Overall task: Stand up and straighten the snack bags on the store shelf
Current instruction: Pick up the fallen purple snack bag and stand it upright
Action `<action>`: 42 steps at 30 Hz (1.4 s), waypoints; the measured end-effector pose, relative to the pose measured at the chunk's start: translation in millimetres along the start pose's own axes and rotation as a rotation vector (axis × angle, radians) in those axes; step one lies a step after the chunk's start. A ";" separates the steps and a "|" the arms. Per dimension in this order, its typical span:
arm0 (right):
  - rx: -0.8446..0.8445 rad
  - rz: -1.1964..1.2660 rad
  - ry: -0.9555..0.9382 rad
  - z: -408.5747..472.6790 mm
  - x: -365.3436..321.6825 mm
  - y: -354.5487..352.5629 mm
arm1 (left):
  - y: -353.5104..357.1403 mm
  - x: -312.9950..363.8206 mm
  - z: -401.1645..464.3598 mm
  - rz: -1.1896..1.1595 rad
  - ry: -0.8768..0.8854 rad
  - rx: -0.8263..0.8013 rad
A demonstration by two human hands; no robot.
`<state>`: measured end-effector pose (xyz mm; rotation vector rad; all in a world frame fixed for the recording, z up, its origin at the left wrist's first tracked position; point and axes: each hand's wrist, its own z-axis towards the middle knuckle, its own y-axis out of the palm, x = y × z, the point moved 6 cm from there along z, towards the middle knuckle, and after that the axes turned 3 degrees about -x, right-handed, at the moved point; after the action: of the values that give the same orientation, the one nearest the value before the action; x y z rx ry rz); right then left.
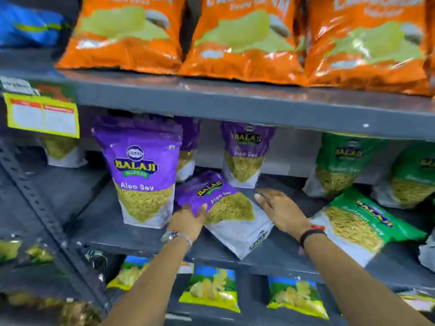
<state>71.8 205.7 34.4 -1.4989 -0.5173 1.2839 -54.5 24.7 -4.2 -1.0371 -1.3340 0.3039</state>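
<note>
A purple Aloo Sev bag [226, 208] lies flat and skewed on the middle shelf [131, 234], its bottom corner over the front edge. My left hand [188, 222] grips its left edge, thumb on top. My right hand [280, 210] hovers open just right of the bag, fingers spread. An upright purple bag [143, 172] stands to the left. Another purple bag [244, 154] stands behind. A green bag [357, 224] lies flat to the right.
Orange snack bags [244, 38] line the upper shelf [235, 102]. Green bags [339, 165] stand at the back right. A yellow price tag [42, 116] hangs at left. Chip bags [209, 290] fill the shelf below. A perforated metal upright [40, 208] runs down the left.
</note>
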 end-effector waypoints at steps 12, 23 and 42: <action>-0.333 0.685 0.385 52.0 65.6 83.3 | 93.0 -31.8 55.2 -1.108 -0.325 -0.416; -0.229 0.870 0.341 -61.7 35.9 57.5 | 59.8 -23.7 -28.5 -1.072 -0.081 -0.444; 0.005 0.821 0.069 -126.5 -6.1 3.4 | -6.0 25.9 -75.7 -0.926 0.250 -0.358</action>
<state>182.4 145.8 18.7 -1.8196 0.1898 1.8283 17.8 6.5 25.4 -0.6116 -1.5171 -0.7546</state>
